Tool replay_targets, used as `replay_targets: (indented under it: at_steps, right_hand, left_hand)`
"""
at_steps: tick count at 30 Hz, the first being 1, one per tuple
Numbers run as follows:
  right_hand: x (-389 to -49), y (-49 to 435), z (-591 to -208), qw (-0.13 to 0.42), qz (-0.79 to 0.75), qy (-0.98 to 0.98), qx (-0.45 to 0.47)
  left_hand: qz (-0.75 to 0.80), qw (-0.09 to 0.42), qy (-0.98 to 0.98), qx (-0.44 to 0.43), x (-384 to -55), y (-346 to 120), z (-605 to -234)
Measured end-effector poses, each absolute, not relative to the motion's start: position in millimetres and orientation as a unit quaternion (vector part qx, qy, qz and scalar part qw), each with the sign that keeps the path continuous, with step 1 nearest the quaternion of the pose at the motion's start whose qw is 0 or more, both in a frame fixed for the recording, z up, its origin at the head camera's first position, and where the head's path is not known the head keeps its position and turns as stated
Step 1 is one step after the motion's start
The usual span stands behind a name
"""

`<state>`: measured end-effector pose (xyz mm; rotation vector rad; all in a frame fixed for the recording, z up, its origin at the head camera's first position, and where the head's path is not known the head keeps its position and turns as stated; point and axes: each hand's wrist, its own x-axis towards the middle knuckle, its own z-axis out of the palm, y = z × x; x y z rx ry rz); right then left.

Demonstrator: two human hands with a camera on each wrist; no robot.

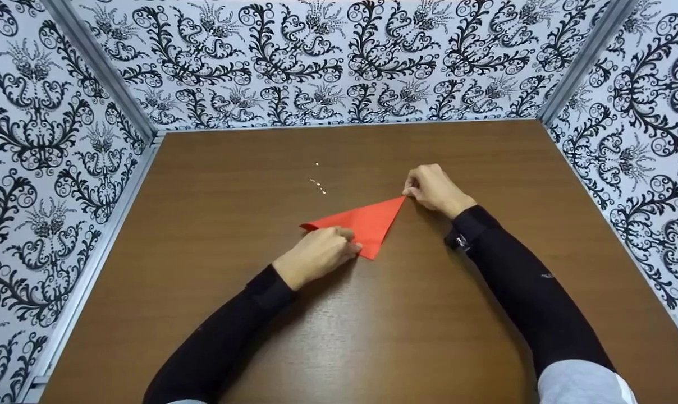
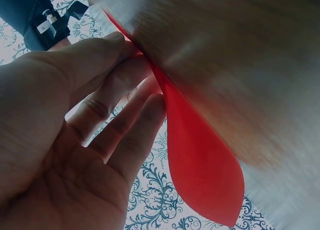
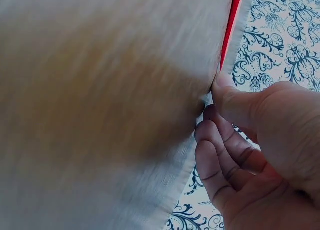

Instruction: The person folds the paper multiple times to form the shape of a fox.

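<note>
A red sheet of paper (image 1: 367, 221), folded over into a triangle, lies on the brown table. Its left part bows up off the tabletop in the left wrist view, a rounded red flap (image 2: 202, 155). My left hand (image 1: 321, 252) rests on the near left part of the paper, gently bent fingertips pressing along it, the thumb close to the index finger. At the far right corner, my right hand (image 1: 437, 188) pinches the tip between thumb and index finger. Only a thin red edge of the paper (image 3: 231, 30) shows in the right wrist view.
Several tiny white specks (image 1: 317, 184) mark the wooden table (image 1: 232, 168) beyond the paper. Patterned black-and-white panels (image 1: 328, 62) with metal frame posts (image 1: 106, 67) enclose the table at the back and both sides.
</note>
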<state>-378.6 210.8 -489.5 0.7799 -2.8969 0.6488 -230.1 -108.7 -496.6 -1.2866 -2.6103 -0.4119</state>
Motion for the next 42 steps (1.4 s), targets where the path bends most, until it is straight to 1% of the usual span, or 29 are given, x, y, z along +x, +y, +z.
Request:
replay_targets:
  at_steps: [7,13,20,25,30,36,42]
  right_hand:
    - [-376,215,-487,0.04,0.221,-0.943,0.244]
    - [-365,209,-477,0.048,0.248,-0.937,0.24]
    - [-341,187,-468,0.056,0.256,-0.92,0.293]
    - [-323,170,-472,0.035,0.257,-0.901,0.349]
    - [-308,159,-476,0.012,0.245,-0.895,0.373]
    - [-303,155,-480,0.007,0.239,-0.887,0.395]
    - [-301,153,-483,0.006,0.235,-0.886,0.4]
  left_hand:
    - [-0.136,0.109,-0.882,-0.438,-229,-109,-497]
    - [-0.134,0.098,-0.883,-0.44,-230,-109,-498]
    - [-0.135,0.093,-0.884,-0.438,-229,-109,-496]
    - [-0.136,0.086,-0.884,-0.438,-229,-109,-493]
    - [-0.13,0.084,-0.884,-0.44,-229,-110,-491]
    - [-0.101,0.096,-0.879,-0.457,-230,-113,-491]
    - [-0.102,0.094,-0.877,-0.46,-231,-113,-491]
